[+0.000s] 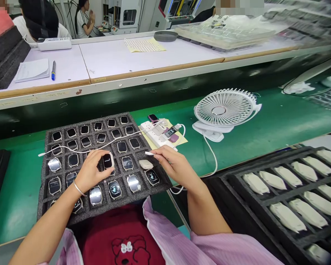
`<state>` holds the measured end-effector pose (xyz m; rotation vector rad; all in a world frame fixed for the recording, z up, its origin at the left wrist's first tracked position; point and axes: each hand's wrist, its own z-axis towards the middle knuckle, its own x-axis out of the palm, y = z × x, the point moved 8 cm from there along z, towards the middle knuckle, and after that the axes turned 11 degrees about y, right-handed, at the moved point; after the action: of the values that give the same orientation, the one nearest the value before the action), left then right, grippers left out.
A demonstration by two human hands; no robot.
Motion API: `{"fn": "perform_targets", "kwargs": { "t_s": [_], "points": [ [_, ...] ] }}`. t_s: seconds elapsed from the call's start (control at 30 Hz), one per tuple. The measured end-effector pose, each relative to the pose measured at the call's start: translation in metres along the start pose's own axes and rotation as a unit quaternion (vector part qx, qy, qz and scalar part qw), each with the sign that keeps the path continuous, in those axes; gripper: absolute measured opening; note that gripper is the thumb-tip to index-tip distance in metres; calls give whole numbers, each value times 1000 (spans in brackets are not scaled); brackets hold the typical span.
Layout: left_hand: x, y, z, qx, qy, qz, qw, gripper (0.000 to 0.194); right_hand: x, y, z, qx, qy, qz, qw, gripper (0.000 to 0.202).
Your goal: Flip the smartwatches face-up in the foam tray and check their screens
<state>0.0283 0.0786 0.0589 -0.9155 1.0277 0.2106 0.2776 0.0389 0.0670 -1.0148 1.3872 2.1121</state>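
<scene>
A dark foam tray [44,206] in front of me holds several smartwatch bodies in its pockets. My left hand [89,173] grips one watch body [107,161], black screen up, just above the tray's middle. My right hand [173,165] pinches the end of a white charging cable [149,153] beside the tray's right side, a short way from the held watch. The cable runs across the tray towards a white power strip [154,133]. An upturned pale watch body [146,164] lies in the tray below the cable end.
A white desk fan [223,108] stands on the green belt to the right. A second dark tray [226,180] with several white wrapped parts fills the right foreground. Beyond the belt is a white bench with paper, a pen [53,70] and plastic trays. People sit further back.
</scene>
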Motion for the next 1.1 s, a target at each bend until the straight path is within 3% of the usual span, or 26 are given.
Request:
{"fn": "perform_targets", "kwargs": {
  "t_s": [0.5,1.1],
  "points": [
    [1,3,-2,-20,-6,-44,999,43,10,-4,-1,11,51,-29,998,20],
    [3,1,-2,-10,2,13,1000,45,12,3,0,-10,55,-50,997,23]
  ]
}}
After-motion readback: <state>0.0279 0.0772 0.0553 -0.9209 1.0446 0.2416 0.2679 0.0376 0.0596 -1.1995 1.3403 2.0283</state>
